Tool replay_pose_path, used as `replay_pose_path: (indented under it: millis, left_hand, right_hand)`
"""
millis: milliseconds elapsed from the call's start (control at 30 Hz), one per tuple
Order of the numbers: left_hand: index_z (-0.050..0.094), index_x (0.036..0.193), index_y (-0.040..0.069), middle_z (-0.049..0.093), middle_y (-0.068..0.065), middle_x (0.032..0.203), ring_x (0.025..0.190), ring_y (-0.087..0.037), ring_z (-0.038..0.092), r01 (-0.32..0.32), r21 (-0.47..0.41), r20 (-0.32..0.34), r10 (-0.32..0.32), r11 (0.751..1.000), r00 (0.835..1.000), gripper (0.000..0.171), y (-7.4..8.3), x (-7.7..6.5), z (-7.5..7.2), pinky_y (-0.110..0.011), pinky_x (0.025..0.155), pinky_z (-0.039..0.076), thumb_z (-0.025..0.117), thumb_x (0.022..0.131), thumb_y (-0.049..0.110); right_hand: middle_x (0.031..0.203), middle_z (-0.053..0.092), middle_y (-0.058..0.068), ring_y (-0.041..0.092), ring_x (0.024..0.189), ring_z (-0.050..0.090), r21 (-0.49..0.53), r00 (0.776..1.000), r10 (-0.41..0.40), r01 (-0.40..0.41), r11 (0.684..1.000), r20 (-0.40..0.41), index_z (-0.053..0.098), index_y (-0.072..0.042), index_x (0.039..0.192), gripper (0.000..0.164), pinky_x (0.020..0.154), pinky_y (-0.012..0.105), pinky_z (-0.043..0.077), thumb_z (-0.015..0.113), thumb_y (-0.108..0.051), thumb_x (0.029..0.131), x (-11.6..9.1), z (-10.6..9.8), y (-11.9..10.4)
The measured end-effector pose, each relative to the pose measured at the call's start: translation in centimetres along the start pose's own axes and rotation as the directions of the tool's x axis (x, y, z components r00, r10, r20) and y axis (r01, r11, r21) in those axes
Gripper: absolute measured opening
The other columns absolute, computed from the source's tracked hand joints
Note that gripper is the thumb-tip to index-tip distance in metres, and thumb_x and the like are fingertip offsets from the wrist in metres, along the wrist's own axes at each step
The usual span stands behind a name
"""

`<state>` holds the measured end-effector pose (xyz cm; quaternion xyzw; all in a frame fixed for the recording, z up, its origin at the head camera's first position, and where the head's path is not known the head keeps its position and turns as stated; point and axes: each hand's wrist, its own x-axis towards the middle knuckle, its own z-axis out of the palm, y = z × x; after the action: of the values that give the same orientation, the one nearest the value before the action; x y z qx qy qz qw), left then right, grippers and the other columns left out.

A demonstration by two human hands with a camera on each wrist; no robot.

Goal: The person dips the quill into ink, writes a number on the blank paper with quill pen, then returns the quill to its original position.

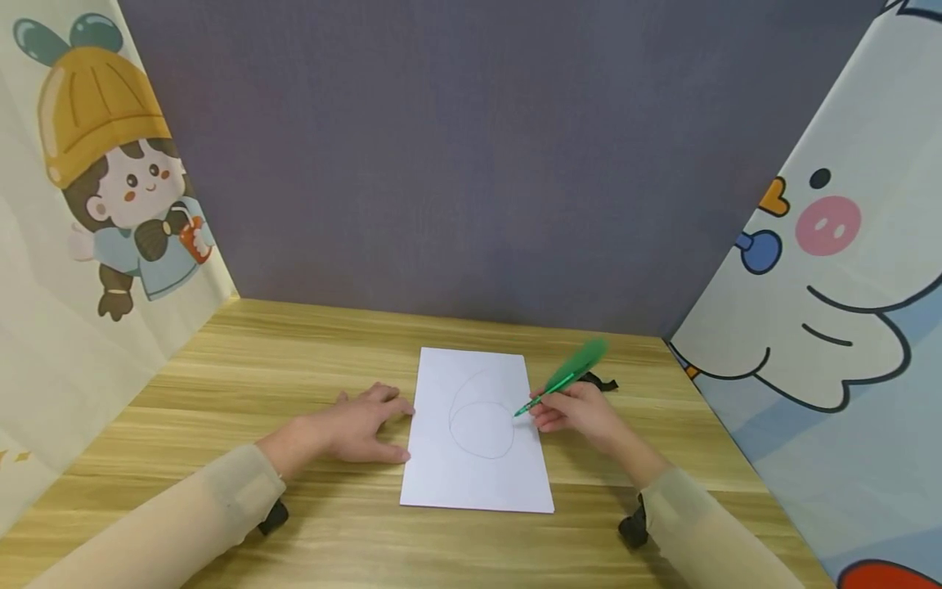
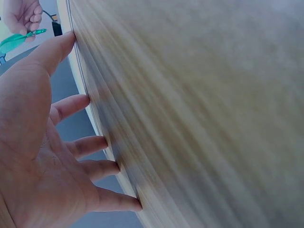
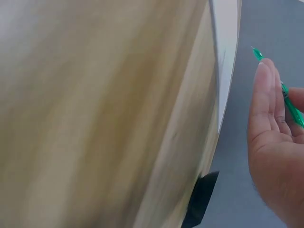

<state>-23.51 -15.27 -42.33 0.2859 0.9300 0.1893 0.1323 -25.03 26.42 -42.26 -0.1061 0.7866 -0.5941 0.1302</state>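
Note:
A white sheet of paper (image 1: 478, 489) lies on the wooden table, bearing a thin pencil-like circle with a curved line rising from its left side. At the sheet's left edge rests my left hand (image 1: 361, 427), its fingers spread and fingertips down, thumb tip right at the paper's border. My right hand (image 1: 577, 414) pinches a green feather pen (image 1: 562, 381) over the sheet's right side. The pen's tip points left toward the circle's right side. In the right wrist view the pen tip (image 3: 257, 53) stands clear of the paper.
A small black item (image 1: 605, 383) lies on the table behind my right hand. Black wrist pieces show under both sleeves. A dark grey panel (image 1: 441, 164) closes off the back, with cartoon-printed walls (image 1: 868, 343) on both sides.

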Motion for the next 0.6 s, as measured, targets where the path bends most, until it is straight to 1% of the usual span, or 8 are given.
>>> replay_pose_path:
  millis: [133,300,600]
  left_hand:
    - [0.056,0.157,0.022,0.037,-0.026,0.173,0.164,-0.050,0.029,-0.004,-0.006,-0.003,0.004,1.000,1.000,0.074,0.0,0.0,0.0,-0.095,0.115,0.017,0.078,0.096,0.059]
    - [0.056,0.156,0.023,0.037,-0.026,0.172,0.163,-0.048,0.034,-0.005,-0.008,-0.004,0.005,1.000,1.000,0.073,0.0,0.0,0.0,-0.095,0.115,0.018,0.078,0.097,0.059]
    - [0.055,0.157,0.023,0.036,-0.026,0.173,0.160,-0.048,0.038,-0.009,-0.005,-0.004,0.009,1.000,1.000,0.075,-0.2,0.1,0.1,-0.095,0.115,0.017,0.077,0.097,0.061]
  right_hand:
    - [0.115,0.078,0.030,0.018,0.093,0.081,0.003,1.000,-0.002,0.002,1.000,0.002,0.058,0.023,0.139,0.042,0.087,0.034,0.068,0.055,-0.010,0.113,-0.8,-0.9,0.6]
    - [0.113,0.080,0.025,0.016,0.092,0.081,0.016,1.000,-0.003,0.003,1.000,0.002,0.055,0.024,0.141,0.043,0.086,0.033,0.068,0.054,-0.010,0.114,-1.6,-1.9,1.3]
    - [0.106,0.081,0.017,0.013,0.088,0.080,0.000,0.996,0.008,-0.008,1.000,-0.084,0.055,0.022,0.141,0.043,0.080,0.031,0.068,0.054,-0.011,0.114,-2.6,-3.1,1.4]
